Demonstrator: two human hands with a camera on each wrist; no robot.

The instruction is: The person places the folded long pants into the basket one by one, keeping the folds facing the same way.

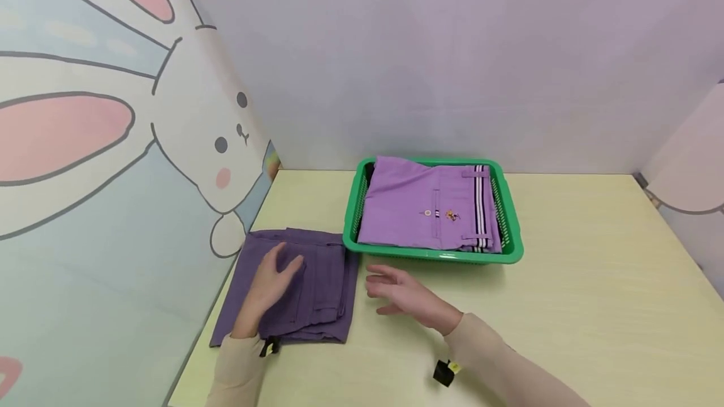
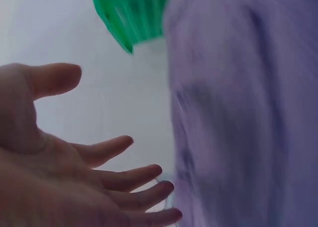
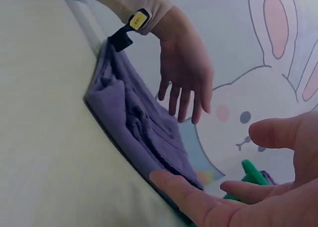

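Observation:
Folded dark purple trousers (image 1: 322, 281) lie on the table's left side, their lower left corner near the wall. Over them hovers my left hand (image 1: 273, 284), fingers spread and holding nothing. The left wrist view shows its palm and loose fingers (image 2: 134, 180) beside the purple cloth (image 2: 228, 108). My right hand (image 1: 404, 294) is in the air just right of the trousers, below the basket's front edge, fingers extended. In the right wrist view its thumb (image 3: 273, 132) and fingers stand apart with nothing between them.
A green plastic basket (image 1: 515, 240) stands at the back middle, holding folded lilac trousers (image 1: 401, 206) with a striped waistband. A rabbit-printed wall (image 1: 186, 143) borders the left, a pale wall (image 1: 452, 68) the back. The table (image 1: 588, 281) reaches to the right.

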